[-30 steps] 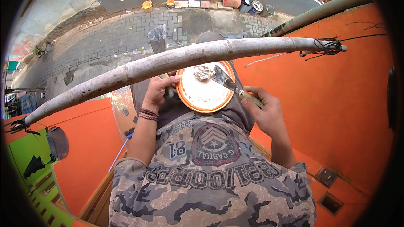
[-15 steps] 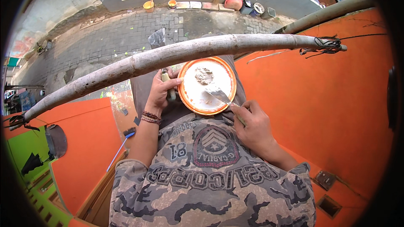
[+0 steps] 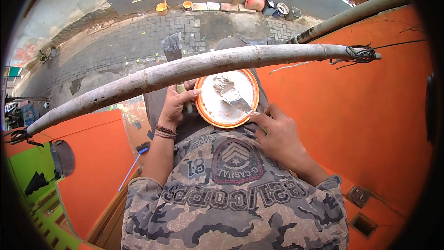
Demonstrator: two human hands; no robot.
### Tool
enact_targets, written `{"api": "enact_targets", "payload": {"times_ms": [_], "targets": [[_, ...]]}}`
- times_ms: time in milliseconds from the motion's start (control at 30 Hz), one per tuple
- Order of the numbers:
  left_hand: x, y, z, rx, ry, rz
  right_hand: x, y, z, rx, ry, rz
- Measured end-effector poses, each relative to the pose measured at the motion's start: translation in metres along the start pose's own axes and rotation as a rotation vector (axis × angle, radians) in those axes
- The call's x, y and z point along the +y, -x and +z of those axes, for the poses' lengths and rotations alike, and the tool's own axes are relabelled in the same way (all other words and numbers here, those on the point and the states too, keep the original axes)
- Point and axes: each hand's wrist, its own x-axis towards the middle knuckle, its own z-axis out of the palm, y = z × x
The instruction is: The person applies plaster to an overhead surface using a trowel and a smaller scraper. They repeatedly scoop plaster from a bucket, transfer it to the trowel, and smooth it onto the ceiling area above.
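Note:
My left hand (image 3: 175,104) grips the left rim of a shallow round lid (image 3: 226,125), orange-edged with a white inside. The same hand also holds a second putty knife (image 3: 172,42), its wide blade pointing away, partly hidden by a bamboo pole. In my right hand (image 3: 280,132) is a putty knife (image 3: 239,105), fingers closed round its handle. Its blade lies over the white surface, with the tip at a lump of greyish-white putty (image 3: 222,84) in the lid's upper left. The lid rests over my lap.
A thick bamboo pole (image 3: 194,63) crosses just beyond my hands and covers the lid's far edge. Orange wall (image 3: 342,111) rises on the right. Far below is grey paving (image 3: 120,41), with buckets (image 3: 161,8) along a wall. A blue-handled broom (image 3: 132,169) is at left.
The right-hand putty knife has pushed up and left into the putty lump, which looks smeared at its lower edge. My left hand keeps its hold, and the view has shifted slightly.

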Motion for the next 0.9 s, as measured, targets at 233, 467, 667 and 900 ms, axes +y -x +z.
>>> {"api": "enact_targets", "payload": {"times_ms": [233, 467, 667, 900], "targets": [[0.004, -0.001, 0.004, -0.007, -0.077, -0.015, -0.003, -0.016, -0.037, 0.091, -0.069, 0.126], [0.008, 0.001, 0.008, -0.012, -0.065, 0.014, -0.006, -0.02, -0.02, -0.008, 0.056, 0.063], [0.007, 0.001, 0.007, -0.011, -0.024, -0.007, -0.003, -0.012, -0.028, 0.054, -0.004, 0.054], [0.005, 0.001, 0.001, -0.031, -0.06, -0.018, -0.002, -0.024, -0.02, 0.057, 0.026, 0.034]]}}
